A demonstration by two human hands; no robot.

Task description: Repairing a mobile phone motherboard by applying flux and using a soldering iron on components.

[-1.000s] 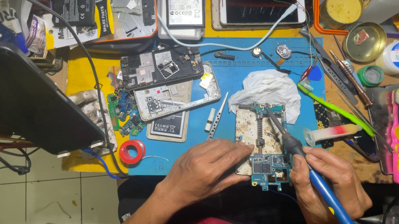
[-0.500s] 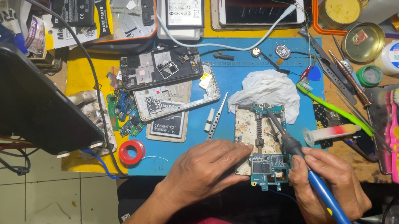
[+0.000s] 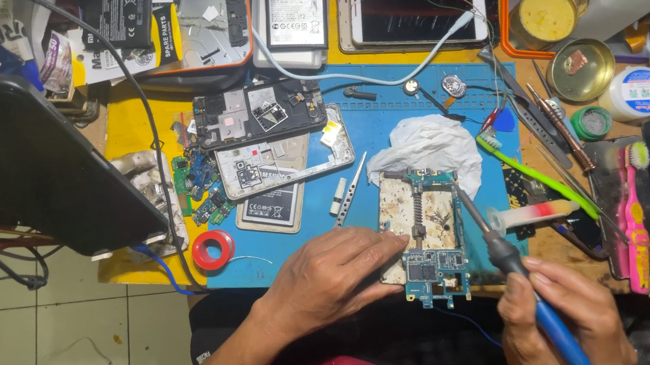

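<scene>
One blue-green circuit board (image 3: 437, 271), partly hidden under left hand (image 3: 337, 280) fingers pressing it; right hand (image 3: 565, 327) grasps one blue-handled soldering iron (image 3: 531, 298), handle end cut off.

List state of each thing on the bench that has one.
Left hand: resting on circuit board, fingers at its left edge.
Right hand: gripping soldering iron, tip over the holder.
Phone: screen dark, cable plugged in.
Opened phone: back off.
Tin: open.

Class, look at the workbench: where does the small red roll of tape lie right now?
In the head view, the small red roll of tape lies at the blue work mat's lower-left corner, left of the left hand and below the loose green circuit boards.
</scene>
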